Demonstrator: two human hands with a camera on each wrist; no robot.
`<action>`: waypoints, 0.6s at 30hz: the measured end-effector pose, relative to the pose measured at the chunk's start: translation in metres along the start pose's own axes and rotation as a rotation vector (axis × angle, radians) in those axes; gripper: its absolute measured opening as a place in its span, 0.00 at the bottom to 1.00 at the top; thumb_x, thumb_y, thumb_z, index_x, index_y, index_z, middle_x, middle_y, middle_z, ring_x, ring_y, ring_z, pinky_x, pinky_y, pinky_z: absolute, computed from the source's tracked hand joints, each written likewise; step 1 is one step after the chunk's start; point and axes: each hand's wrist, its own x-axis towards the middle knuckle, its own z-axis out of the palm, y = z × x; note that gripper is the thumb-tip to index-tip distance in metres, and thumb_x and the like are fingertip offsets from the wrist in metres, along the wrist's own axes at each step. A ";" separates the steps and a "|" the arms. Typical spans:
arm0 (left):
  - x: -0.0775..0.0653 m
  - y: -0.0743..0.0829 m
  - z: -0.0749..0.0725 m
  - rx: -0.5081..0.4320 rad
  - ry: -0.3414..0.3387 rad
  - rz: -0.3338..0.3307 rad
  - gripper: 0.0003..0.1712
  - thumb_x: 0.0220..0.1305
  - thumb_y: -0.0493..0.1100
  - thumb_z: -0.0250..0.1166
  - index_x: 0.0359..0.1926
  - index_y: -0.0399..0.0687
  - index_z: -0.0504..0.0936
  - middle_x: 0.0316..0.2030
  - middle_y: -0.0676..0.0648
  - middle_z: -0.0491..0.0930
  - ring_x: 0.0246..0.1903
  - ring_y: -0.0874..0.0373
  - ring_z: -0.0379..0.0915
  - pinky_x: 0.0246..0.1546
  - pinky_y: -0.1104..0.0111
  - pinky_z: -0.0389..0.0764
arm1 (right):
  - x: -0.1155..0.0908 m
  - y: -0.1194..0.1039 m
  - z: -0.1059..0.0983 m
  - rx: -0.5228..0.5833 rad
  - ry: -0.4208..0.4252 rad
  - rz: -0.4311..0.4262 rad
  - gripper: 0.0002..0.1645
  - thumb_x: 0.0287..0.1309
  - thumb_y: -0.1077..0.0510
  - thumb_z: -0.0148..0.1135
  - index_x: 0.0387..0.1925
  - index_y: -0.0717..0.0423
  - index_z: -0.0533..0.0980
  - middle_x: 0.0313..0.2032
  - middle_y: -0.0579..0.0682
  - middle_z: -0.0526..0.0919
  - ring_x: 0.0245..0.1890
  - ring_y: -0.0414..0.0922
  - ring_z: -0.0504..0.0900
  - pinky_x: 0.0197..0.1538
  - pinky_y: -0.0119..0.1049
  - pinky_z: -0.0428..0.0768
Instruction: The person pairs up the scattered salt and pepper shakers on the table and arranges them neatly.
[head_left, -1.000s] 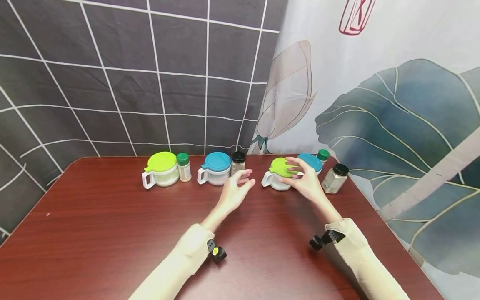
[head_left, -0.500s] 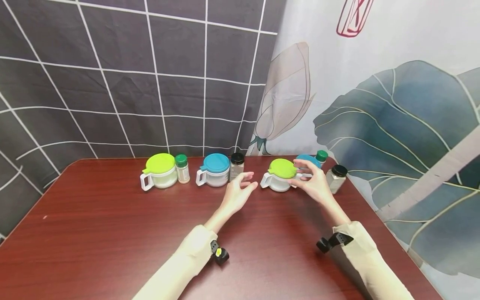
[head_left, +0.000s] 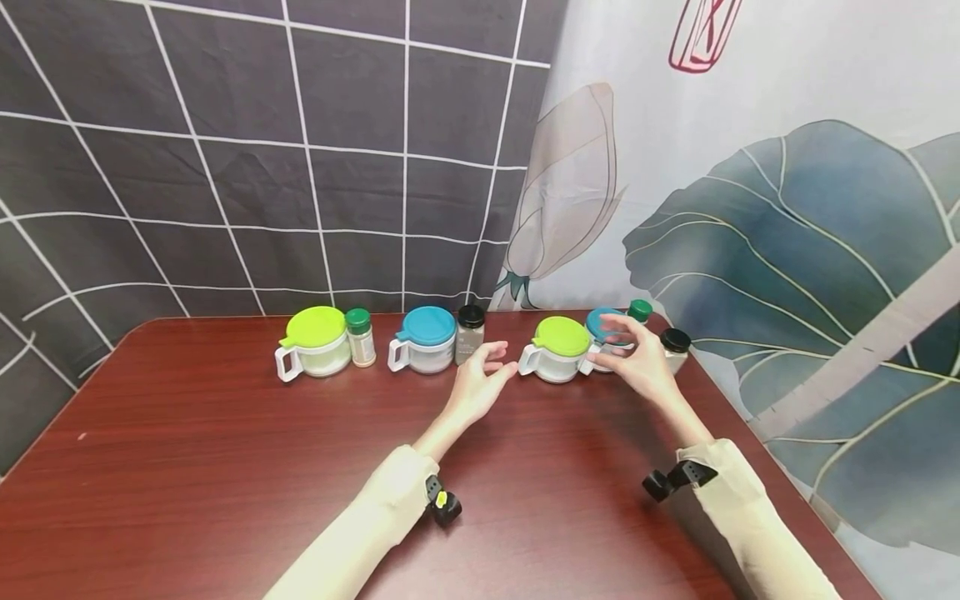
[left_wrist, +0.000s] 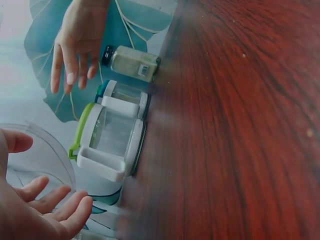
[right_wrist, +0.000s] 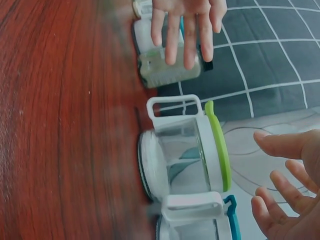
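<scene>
My left hand [head_left: 478, 387] hovers with relaxed fingers in front of a black-capped spice bottle [head_left: 470, 332], holding nothing. A green-lidded glass jar [head_left: 559, 354] with a white handle stands to its right. My right hand [head_left: 641, 360] is spread in the air before a blue-lidded jar [head_left: 604, 323], covering part of it. In the right wrist view, a gap separates the right hand [right_wrist: 292, 187] from the green-lidded jar [right_wrist: 182, 155]. Behind the right hand stand a green-capped bottle [head_left: 640, 311] and a second black-capped bottle [head_left: 677, 346], each partly hidden.
On the left of the reddish-brown table [head_left: 247, 467], another green-lidded jar [head_left: 317, 342] stands beside a green-capped bottle [head_left: 361, 337]. Another blue-lidded jar [head_left: 424, 340] stands close to the left black-capped bottle. A dark grid-patterned cloth [head_left: 247, 167] hangs behind the table.
My right hand has moved right, from over the green-lidded jar to the blue-lidded one, uncovering the green lid. The left hand has shifted slightly right. The jars and bottles stay put.
</scene>
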 end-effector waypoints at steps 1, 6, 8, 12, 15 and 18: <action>0.000 0.001 0.001 0.000 0.001 -0.001 0.25 0.64 0.42 0.61 0.60 0.38 0.73 0.59 0.37 0.75 0.56 0.40 0.75 0.56 0.52 0.76 | 0.000 0.001 -0.001 -0.003 0.001 -0.003 0.34 0.46 0.70 0.71 0.58 0.69 0.70 0.50 0.72 0.78 0.47 0.66 0.80 0.49 0.53 0.80; 0.003 0.003 0.004 0.016 0.010 -0.001 0.25 0.63 0.42 0.62 0.60 0.40 0.73 0.58 0.37 0.76 0.54 0.42 0.77 0.55 0.55 0.77 | 0.006 0.022 -0.003 -0.001 0.001 -0.008 0.37 0.47 0.66 0.72 0.61 0.64 0.70 0.51 0.69 0.79 0.46 0.63 0.81 0.48 0.52 0.81; 0.003 0.003 0.005 0.024 0.012 0.001 0.25 0.63 0.43 0.62 0.60 0.41 0.73 0.58 0.37 0.76 0.54 0.42 0.77 0.55 0.56 0.78 | 0.009 0.031 -0.004 0.006 0.002 -0.006 0.38 0.47 0.64 0.73 0.61 0.61 0.70 0.52 0.67 0.79 0.46 0.62 0.81 0.47 0.42 0.84; 0.005 0.004 0.007 0.027 0.015 0.000 0.25 0.63 0.42 0.62 0.60 0.41 0.73 0.58 0.37 0.76 0.54 0.43 0.77 0.55 0.56 0.77 | 0.011 0.039 -0.008 0.017 0.000 0.002 0.38 0.47 0.62 0.74 0.61 0.59 0.71 0.52 0.65 0.79 0.46 0.61 0.81 0.41 0.22 0.80; 0.007 0.005 0.009 0.026 0.023 0.001 0.24 0.63 0.41 0.62 0.60 0.40 0.73 0.58 0.37 0.76 0.54 0.42 0.77 0.56 0.55 0.76 | 0.012 0.042 -0.011 -0.012 -0.002 0.011 0.37 0.48 0.61 0.73 0.61 0.58 0.71 0.52 0.65 0.79 0.47 0.61 0.81 0.38 0.17 0.76; 0.008 0.006 0.011 0.014 0.030 -0.004 0.24 0.62 0.40 0.62 0.59 0.39 0.74 0.58 0.36 0.76 0.55 0.40 0.75 0.57 0.54 0.75 | 0.012 0.044 -0.014 -0.043 0.001 0.023 0.37 0.49 0.60 0.73 0.61 0.57 0.71 0.53 0.64 0.80 0.48 0.60 0.81 0.37 0.17 0.74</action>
